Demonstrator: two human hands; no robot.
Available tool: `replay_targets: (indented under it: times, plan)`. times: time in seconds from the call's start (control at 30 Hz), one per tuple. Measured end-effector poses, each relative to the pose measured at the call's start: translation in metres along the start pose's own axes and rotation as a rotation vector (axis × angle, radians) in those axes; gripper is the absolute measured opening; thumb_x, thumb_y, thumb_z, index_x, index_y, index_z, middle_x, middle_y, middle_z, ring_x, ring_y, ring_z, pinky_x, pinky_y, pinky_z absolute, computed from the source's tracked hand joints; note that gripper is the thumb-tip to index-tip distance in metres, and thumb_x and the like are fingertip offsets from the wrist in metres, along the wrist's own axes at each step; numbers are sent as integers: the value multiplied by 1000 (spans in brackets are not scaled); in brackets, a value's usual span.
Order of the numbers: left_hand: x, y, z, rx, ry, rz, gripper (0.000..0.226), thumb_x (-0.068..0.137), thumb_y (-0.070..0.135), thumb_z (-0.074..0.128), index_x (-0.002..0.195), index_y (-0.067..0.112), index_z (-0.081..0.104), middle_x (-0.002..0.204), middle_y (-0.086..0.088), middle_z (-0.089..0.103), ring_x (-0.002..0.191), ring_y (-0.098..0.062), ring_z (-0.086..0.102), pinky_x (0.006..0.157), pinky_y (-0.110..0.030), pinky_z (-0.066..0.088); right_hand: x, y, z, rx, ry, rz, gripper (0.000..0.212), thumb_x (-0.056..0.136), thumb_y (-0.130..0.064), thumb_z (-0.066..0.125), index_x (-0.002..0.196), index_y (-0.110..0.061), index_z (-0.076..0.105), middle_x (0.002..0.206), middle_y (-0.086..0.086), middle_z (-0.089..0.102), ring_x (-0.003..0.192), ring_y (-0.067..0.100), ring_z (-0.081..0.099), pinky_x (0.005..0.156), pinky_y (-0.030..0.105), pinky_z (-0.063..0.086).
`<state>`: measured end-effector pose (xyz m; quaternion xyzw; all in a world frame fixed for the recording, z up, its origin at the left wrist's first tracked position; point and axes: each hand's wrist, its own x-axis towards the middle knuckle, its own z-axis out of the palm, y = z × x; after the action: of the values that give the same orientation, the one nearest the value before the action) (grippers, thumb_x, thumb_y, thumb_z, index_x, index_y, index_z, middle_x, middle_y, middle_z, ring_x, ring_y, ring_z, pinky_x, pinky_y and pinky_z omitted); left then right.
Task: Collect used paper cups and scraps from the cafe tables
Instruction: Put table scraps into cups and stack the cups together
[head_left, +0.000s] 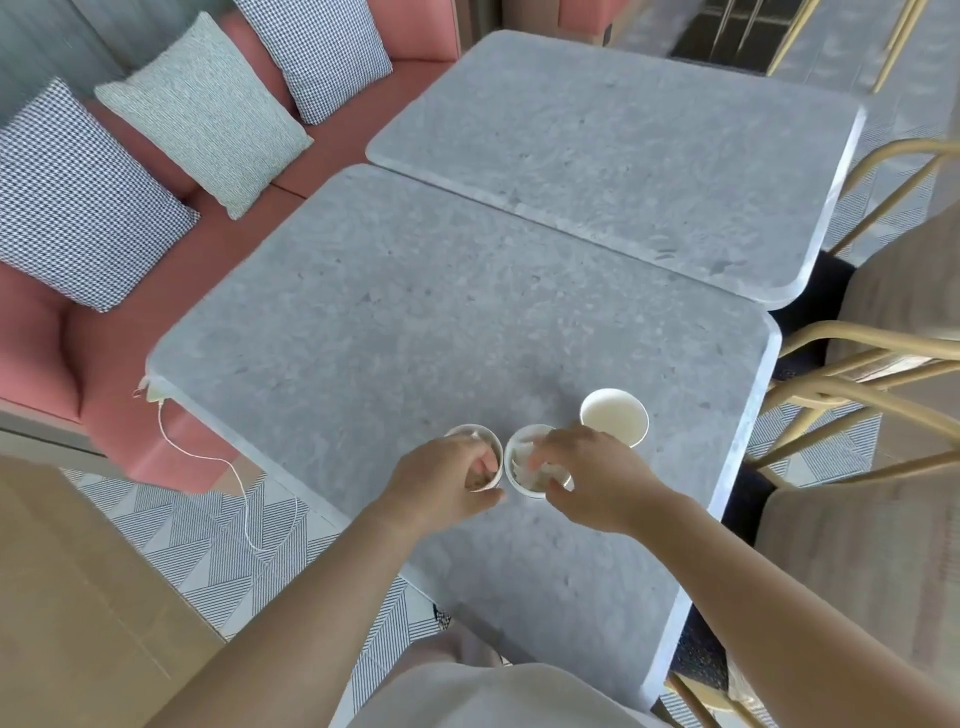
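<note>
Our left hand (441, 480) holds one cup (475, 457). Our right hand (587, 478) pinches paper scraps (530, 475) in the next cup (524, 467).

Matt speckled grey stone tabletop (415, 312); white paper cups (615, 415); woven cloth cushions (208, 109)

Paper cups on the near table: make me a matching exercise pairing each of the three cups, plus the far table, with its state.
Things:
1. Left cup
2. Middle cup
3. Right cup
4. Far table

States:
A. Stands free, no hand on it
B. Gripped by the left hand, fingers inside the rim
C. Bare grey top, nothing on it
D. Holds crumpled white scraps, the right hand at its rim

Pairs: 1-B, 2-D, 3-A, 4-C
</note>
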<state>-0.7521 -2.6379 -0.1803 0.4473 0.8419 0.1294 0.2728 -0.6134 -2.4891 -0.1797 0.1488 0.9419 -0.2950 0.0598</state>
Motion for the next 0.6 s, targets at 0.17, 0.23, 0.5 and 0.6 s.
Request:
replay_targets:
  times: [0.17, 0.23, 0.5, 0.6]
  plan:
    - [6, 3, 2, 168, 26, 28, 17, 79, 37, 62, 95, 33, 58, 90, 15, 64, 85, -10, 60, 64, -21, 38, -3, -2, 7, -92, -33, -31, 28, 77, -23, 60, 104, -25, 61, 119, -13, 57, 103, 16, 49, 83, 31, 38]
    - [8, 4, 2, 181, 30, 23, 16, 80, 35, 60, 96, 32, 58, 90, 13, 66, 85, -11, 60, 66, -21, 39, -3, -2, 9, -135, -56, -27, 26, 77, -24, 61, 103, -26, 59, 123, -14, 53, 105, 16, 48, 82, 32, 35]
    - [19, 10, -8, 157, 87, 29, 15, 78, 32, 59, 93, 29, 58, 91, 6, 68, 87, -22, 62, 70, -29, 47, 6, -6, 7, -127, 54, 46, 20, 83, -21, 54, 102, -20, 58, 93, 2, 65, 83, 26, 58, 68, 30, 37]
    - [20, 11, -16, 143, 147, 51, 17, 76, 35, 60, 93, 31, 59, 90, 10, 67, 85, -18, 63, 66, -26, 45, 6, -9, -6, -10, 138, 65, 16, 81, -24, 53, 92, -18, 63, 82, 3, 65, 74, 26, 59, 56, 25, 30]
